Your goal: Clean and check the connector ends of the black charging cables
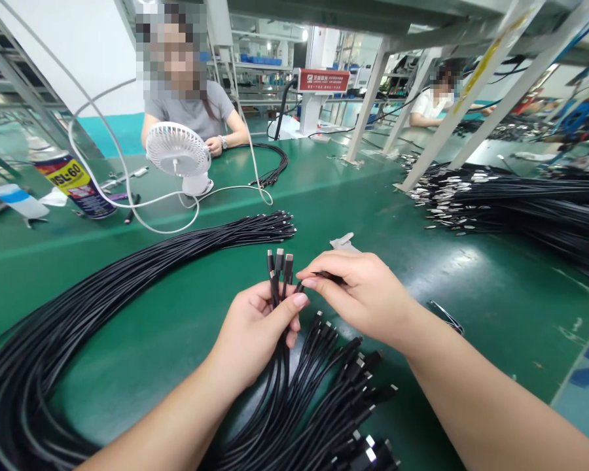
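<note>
My left hand (260,327) is closed around several black USB cables (281,366), their connectors (288,265) sticking up above the fingers. Thumb and forefinger of my right hand (358,288) are pinched at the end of one more cable (299,286), beside the left thumb. A thin dark strip shows between those right fingers; what it is I cannot tell. Below the hands, a loose bundle of black cables (319,392) fans out with its connectors to the right. The cables run back left into a large curved bundle (78,307), whose other ends (279,226) lie beyond my hands.
On the green table (201,278) stand a white fan (178,150) and a spray can (76,180), with a white cord (167,230) looping between. More cables (510,203) are heaped at right, near slanted posts (434,111). Opposite sits a person (196,114); another person (429,108) is farther right.
</note>
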{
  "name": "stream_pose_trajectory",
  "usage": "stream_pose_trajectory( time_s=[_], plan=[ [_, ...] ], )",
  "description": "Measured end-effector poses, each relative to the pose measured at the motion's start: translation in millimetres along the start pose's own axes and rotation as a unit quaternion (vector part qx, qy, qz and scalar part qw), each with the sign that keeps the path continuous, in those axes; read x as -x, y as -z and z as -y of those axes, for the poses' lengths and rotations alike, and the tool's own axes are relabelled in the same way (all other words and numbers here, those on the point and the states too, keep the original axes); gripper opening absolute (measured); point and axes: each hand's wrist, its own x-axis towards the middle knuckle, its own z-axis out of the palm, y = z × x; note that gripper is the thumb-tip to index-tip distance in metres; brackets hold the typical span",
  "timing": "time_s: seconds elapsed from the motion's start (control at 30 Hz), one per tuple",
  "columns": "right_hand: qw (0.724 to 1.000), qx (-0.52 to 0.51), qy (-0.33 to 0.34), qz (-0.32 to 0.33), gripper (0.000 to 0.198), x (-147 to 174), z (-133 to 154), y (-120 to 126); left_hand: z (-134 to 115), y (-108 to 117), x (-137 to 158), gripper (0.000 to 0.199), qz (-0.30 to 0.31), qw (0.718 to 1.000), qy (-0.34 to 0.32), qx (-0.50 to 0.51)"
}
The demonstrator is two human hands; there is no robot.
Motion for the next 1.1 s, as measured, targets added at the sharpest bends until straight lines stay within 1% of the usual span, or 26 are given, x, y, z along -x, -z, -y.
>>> stream_pose_trajectory(
  time_s=[0.13,0.23,0.47,0.67,0.83,0.93,1.03,1.1],
  plan=[
    [1.000,0.004,0.002,0.001,0.016,0.4,1.3,-0.4,0.4,-0.5,-1.0,0.024,0.003,1.000,0.003,0.004],
    [1.000,0.002,-0.009,0.006,0.018,0.6,3.4,0.8,-0.7,-1.0,-0.1,0.025,-0.001,1.000,0.007,0.004],
    [0.999,-0.019,-0.031,0.007,0.017,-1.0,6.7,2.5,0.5,1.0,-0.1,0.024,0.003,1.000,0.004,0.000],
    [0.999,-0.004,-0.037,-0.016,0.014,-1.9,4.5,2.5,1.2,0.7,-2.5,0.025,0.004,1.000,0.006,0.003],
    [0.995,0.005,-0.094,-0.021,0.017,-1.6,0.5,1.6,1.8,1.3,-2.5,0.023,0.005,1.000,0.003,0.004],
    [0.992,-0.035,-0.118,-0.017,0.015,-2.1,-0.5,0.1,2.8,2.0,-1.6,0.022,0.015,1.000,-0.002,0.005],
    [0.987,-0.121,-0.102,0.016,0.008,-2.5,0.3,-2.9,2.8,2.0,-0.3,0.023,0.034,0.999,-0.005,0.012],
    [0.983,-0.158,-0.095,0.024,0.012,-3.1,1.4,-4.7,2.2,1.5,0.7,0.023,0.046,0.999,-0.003,0.020]
  ],
)
